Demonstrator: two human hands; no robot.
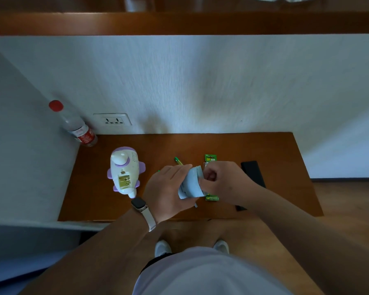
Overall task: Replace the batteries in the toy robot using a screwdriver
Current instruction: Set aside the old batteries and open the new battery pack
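Observation:
A white and purple toy robot (124,170) lies on the wooden table (94,201) with its battery compartment open and facing up. My left hand (166,188) holds a pale blue card pack (191,184) above the table. My right hand (222,179) pinches the pack's right edge with curled fingers. A green battery package (210,157) lies under my hands, its lower end (211,197) showing below them. A green loose battery (178,161) rests just beyond my left hand. No screwdriver is clearly visible.
A plastic water bottle (77,126) with a red cap stands in the back left corner by a wall socket (113,120). A black flat object (252,173) lies at the table's right. A wooden shelf (179,22) hangs overhead.

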